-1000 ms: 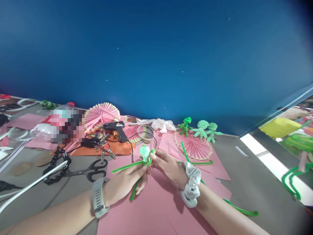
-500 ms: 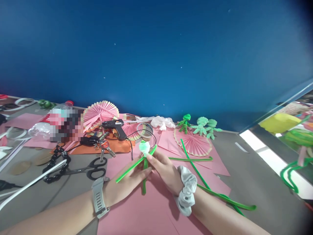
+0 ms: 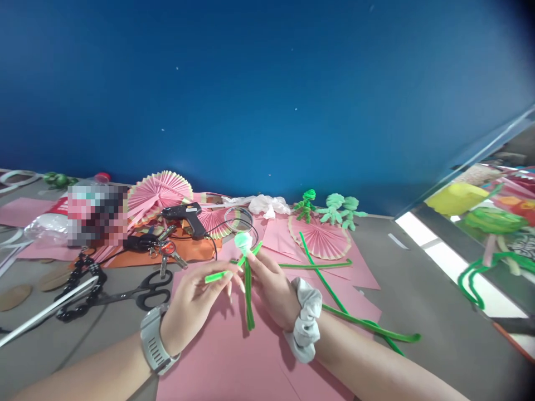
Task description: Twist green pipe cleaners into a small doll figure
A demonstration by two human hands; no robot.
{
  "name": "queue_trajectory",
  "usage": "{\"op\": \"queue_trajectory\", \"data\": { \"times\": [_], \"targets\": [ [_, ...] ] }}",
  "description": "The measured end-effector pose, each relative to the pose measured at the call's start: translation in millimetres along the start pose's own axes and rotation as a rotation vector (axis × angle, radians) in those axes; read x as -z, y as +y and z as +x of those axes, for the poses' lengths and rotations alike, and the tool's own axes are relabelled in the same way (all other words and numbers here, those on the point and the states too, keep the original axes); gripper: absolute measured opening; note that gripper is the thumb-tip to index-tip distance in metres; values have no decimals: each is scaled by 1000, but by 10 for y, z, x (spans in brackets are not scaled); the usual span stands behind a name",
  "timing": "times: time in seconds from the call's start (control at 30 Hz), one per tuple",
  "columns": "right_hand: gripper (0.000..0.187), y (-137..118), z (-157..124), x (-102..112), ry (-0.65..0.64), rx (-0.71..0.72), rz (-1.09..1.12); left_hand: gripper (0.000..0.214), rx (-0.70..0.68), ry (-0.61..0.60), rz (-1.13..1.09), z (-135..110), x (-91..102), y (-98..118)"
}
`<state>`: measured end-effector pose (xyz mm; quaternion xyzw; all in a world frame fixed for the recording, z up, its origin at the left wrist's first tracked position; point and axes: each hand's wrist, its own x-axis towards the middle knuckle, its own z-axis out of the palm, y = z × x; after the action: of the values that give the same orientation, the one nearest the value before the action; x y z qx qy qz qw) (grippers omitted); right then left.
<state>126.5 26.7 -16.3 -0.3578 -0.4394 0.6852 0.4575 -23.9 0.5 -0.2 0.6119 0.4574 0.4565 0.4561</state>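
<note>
Between my hands, above pink paper, is a small pipe-cleaner figure (image 3: 243, 243) with a pale green and white round head. Green pipe-cleaner strands stick out below it, two hanging down and one crossing sideways. My right hand (image 3: 271, 284) pinches the figure just under its head between thumb and fingers. My left hand (image 3: 200, 298) has thumb and fingers closed on the left end of the crossing green pipe cleaner (image 3: 215, 277). Loose green pipe cleaners (image 3: 326, 278) lie on the paper to the right of my right hand.
Three finished-looking green pipe-cleaner figures (image 3: 333, 209) stand by the blue wall (image 3: 267, 100), near pink paper fans (image 3: 321, 236). To the left are a black glue gun (image 3: 188, 214), keys (image 3: 169, 253), black-handled scissors (image 3: 152, 289), a plastic bottle (image 3: 48, 223) and a beaded strand (image 3: 67, 312).
My left hand has drawn back from beneath the figure and now grips the left strand. My right hand keeps its pinch. The whole view has shifted slightly.
</note>
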Motion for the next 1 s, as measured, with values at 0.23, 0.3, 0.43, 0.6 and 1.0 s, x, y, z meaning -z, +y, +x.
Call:
{"op": "queue_trajectory", "data": {
  "times": [0.23, 0.3, 0.43, 0.6, 1.0],
  "targets": [
    [20, -28, 5, 7, -13, 40, -26, 27, 94, -123, -84, -9, -3, -82],
    [19, -39, -7, 9, -27, 50, -63, 29, 135, -138, -75, 2, -5, -82],
    [15, -39, -6, 11, -54, 65, -123, 31, 218, -232, -66, 42, -8, -51],
    [15, -14, 25, 10, -38, 75, -156, 27, 262, -160, -104, 90, -8, -46],
    [24, -36, -9, 18, -142, 89, -202, 23, 518, -524, -454, 159, 107, -96]
  ]
}}
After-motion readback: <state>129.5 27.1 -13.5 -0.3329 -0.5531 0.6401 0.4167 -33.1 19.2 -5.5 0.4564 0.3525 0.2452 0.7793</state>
